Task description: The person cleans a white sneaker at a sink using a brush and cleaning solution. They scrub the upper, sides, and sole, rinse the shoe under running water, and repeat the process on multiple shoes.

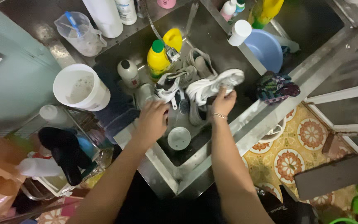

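Both my arms reach into a steel sink (245,118). My right hand (223,102) grips a white sneaker (214,85) by its side, sole turned outward. My left hand (153,120) rests on a second, grey and white shoe (172,85) lying beside it, its fingers curled over the shoe's end. A bracelet sits on my right wrist. Under the hands lies a round grey drain plug (179,138) on the sink floor.
A yellow bottle with a green cap (158,60) and a small white bottle (128,73) stand in the sink. A white bucket (80,88) and a measuring jug (82,34) sit at left. A blue basin (265,49) and a dark cloth (276,86) lie at right.
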